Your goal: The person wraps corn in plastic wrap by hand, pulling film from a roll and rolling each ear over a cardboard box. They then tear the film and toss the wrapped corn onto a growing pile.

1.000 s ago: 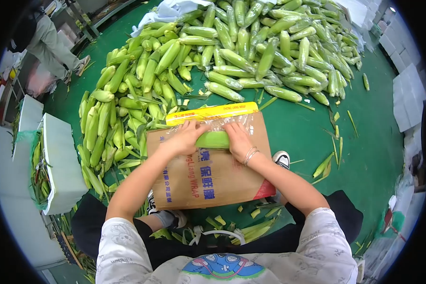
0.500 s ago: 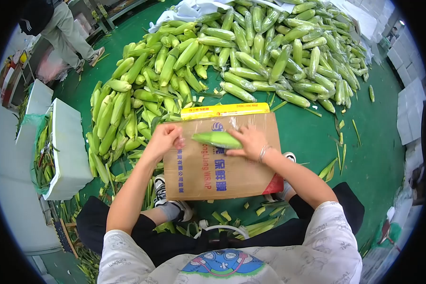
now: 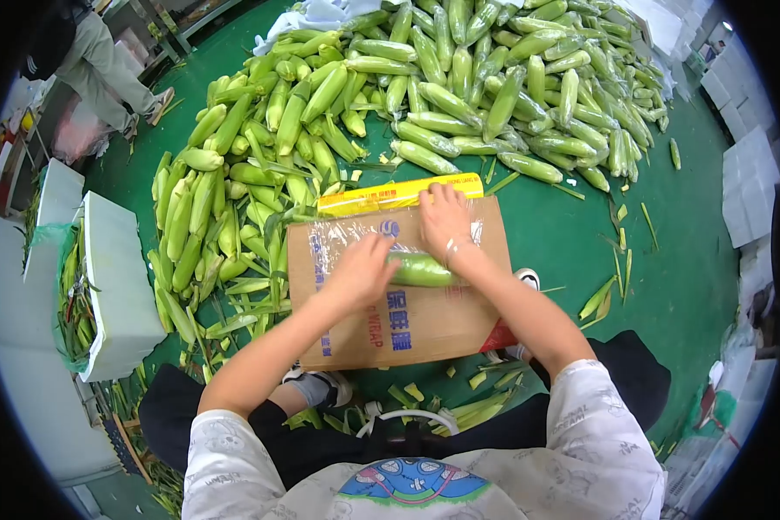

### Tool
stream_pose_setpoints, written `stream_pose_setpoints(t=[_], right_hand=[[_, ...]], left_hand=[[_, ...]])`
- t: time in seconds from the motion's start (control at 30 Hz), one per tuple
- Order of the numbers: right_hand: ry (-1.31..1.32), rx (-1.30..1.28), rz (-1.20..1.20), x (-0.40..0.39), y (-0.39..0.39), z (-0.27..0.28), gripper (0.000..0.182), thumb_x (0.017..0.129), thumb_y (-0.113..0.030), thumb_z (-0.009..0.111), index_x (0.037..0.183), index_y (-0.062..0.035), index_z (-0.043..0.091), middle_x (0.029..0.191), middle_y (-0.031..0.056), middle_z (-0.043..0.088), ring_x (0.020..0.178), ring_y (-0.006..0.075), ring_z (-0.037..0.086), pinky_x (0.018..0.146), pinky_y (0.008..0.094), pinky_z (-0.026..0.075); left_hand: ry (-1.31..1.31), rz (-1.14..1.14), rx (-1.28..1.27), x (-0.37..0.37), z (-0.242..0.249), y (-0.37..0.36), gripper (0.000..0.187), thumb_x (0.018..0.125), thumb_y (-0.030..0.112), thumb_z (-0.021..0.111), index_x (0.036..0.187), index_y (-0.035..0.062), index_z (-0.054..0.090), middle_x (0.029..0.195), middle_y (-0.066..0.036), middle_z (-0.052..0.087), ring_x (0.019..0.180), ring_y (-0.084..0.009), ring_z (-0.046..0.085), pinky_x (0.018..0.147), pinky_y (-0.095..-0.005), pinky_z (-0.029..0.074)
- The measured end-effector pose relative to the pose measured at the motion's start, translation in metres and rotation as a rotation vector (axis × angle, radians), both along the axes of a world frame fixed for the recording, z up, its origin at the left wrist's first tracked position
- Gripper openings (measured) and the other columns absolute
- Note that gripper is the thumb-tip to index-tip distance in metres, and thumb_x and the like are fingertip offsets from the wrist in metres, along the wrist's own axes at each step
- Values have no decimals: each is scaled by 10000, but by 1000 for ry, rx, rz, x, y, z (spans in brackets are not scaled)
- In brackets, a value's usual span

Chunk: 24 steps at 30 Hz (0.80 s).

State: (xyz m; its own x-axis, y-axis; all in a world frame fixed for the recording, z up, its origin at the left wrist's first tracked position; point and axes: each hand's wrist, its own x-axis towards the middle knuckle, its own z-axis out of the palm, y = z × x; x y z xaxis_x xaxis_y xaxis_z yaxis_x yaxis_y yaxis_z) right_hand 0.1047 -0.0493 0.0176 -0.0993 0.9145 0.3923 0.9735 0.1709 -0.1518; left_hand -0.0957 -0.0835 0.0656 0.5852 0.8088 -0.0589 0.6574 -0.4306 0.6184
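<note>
A cardboard box (image 3: pixel 338 334) with blue and red print lies in front of me. On it rests a green ear of corn (image 3: pixel 426 269). My left hand (image 3: pixel 364 270) is over the box at the ear's left end, its fingers bent together; what they pinch, if anything, is too small to make out. My right hand (image 3: pixel 445 220) reaches to the yellow roll of plastic film (image 3: pixel 390 195) at the box's far edge, fingers on the roll near its right end. Clear film (image 3: pixel 342 232) spreads from the roll over the box's upper part.
Unwrapped corn (image 3: pixel 186 208) is heaped at the left, film-wrapped corn (image 3: pixel 511 104) at the far right. A white foam box (image 3: pixel 121 286) with husks stands at the left. Another person's legs (image 3: pixel 104 78) show at the upper left. Husk scraps litter the green floor (image 3: pixel 581 251).
My right hand has left the ear and moved up to the yellow roll. My left hand has moved right to the ear. Film now shows spread across the box.
</note>
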Motion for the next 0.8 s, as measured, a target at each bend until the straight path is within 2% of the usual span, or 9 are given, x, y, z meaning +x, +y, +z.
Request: stream_pose_setpoints(t=[0.07,0.1,0.17,0.33,0.43,0.5,0.6,0.7,0.8], right_hand=[[353,-552,268,-5,42,-18,331,853,-242,594,1097,-18,589,1165,233,563,1074,347,542,951,445,397],[351,-540,276,-10,48,-10,331,853,-242,594,1097,-18,589,1165,233,563,1074,347,542,951,445,397],[597,-1104,452,-19,42,8,437,932,-313,509,1251,-15,540,1233,242,566,1138,342,549,1026,389,375],[450,-1047,707,-4,-2,-3,561,1000,-444,308,1393,-63,430,1419,177,439,1325,302,399,1104,371,283],[239,-938,745,-4,-40,-4,606,993,-459,283,1471,-86,285,1510,118,315,1406,259,260,1154,447,156],[157,-771,724,-6,-60,-20,617,988,-458,300,1467,-70,286,1505,121,322,1402,265,267,1152,445,163],[69,-598,704,-10,-71,-18,636,974,-443,358,1457,-34,287,1498,126,331,1397,273,275,1150,444,170],[199,-550,721,-7,-68,-23,577,961,-408,426,1425,-71,363,1460,144,389,1361,270,340,1142,444,187],[357,-875,800,-5,-82,15,430,948,-386,466,1226,-82,587,1236,162,598,1198,271,517,1123,447,197]], left_hand=[[78,-137,596,2,-31,-7,534,821,325,683,1176,-27,498,1094,-180,543,1063,-352,541,867,-444,445],[150,-128,629,1,-39,-7,692,728,392,750,1177,-67,493,1049,-140,540,1080,-309,510,915,-400,415],[133,-90,568,3,-57,10,708,703,413,763,1162,-60,503,1057,-147,539,1065,-312,514,916,-393,420],[-125,-99,421,13,-64,-17,664,708,347,799,1157,-43,504,1034,-189,545,941,-358,562,795,-421,486],[-37,63,-179,28,-40,-75,632,852,549,609,990,-68,599,762,-192,642,649,-347,619,642,-422,516],[-196,168,-948,23,-59,-123,724,934,632,399,889,-50,638,674,-111,632,539,-199,584,564,-341,501],[-452,267,-2412,0,-16,-164,675,924,650,396,997,11,597,684,-96,575,496,-180,555,416,-330,444],[-14,-838,-1608,-13,-24,-231,628,990,521,400,1037,-68,613,811,27,596,776,-93,470,762,-270,447],[-58,-212,-1725,-51,2,-228,636,963,535,460,904,-61,672,721,-55,628,708,-97,542,665,-276,471]])
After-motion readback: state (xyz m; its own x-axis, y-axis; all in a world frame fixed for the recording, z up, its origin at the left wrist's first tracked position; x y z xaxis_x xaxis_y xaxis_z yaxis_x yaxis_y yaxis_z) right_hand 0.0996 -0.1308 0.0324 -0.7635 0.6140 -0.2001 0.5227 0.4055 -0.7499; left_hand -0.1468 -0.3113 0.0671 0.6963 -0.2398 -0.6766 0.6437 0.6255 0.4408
